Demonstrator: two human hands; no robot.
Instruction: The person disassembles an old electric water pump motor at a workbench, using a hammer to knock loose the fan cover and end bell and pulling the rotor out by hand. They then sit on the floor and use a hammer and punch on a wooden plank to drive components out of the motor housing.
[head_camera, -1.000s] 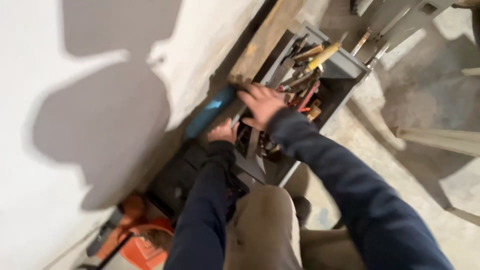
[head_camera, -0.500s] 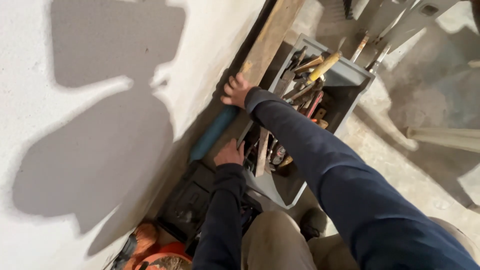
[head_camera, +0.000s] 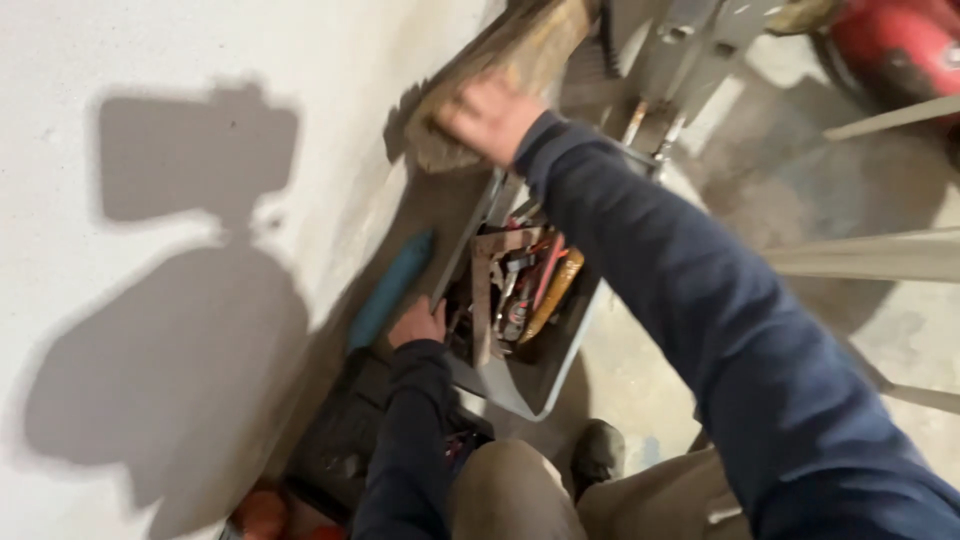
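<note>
Head view: right hand (head_camera: 490, 115) grips wooden plank (head_camera: 520, 60) end.

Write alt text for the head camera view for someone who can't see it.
A person crouches by a white wall, right hand gripping the end of a wooden plank that leans there, left hand resting at the edge of a grey toolbox crammed with hand tools. A teal tube lies between toolbox and wall.
</note>
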